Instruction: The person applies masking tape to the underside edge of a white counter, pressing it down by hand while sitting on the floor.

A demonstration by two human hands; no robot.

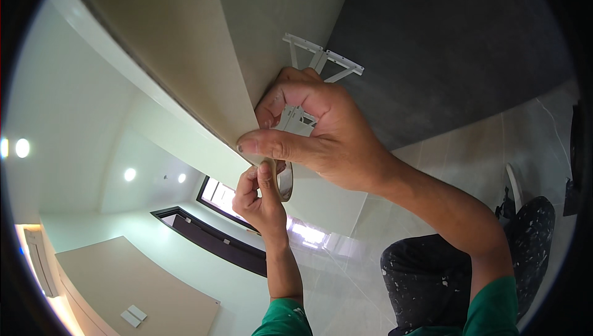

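While right hand (321,132) presses one panel (204,46) | left hand (262,197) grips one tape roll (285,180)

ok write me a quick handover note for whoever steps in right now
Left hand: pinching a roll of tape just under the right hand.
Right hand: pressed on the edge of the beige panel, thumb along its edge, fingers over a white bracket piece.
A white metal bracket is fixed to the wall above.
Done: no tape visible on the panel, as far as can be seen.
Left: probably taping along that edge.
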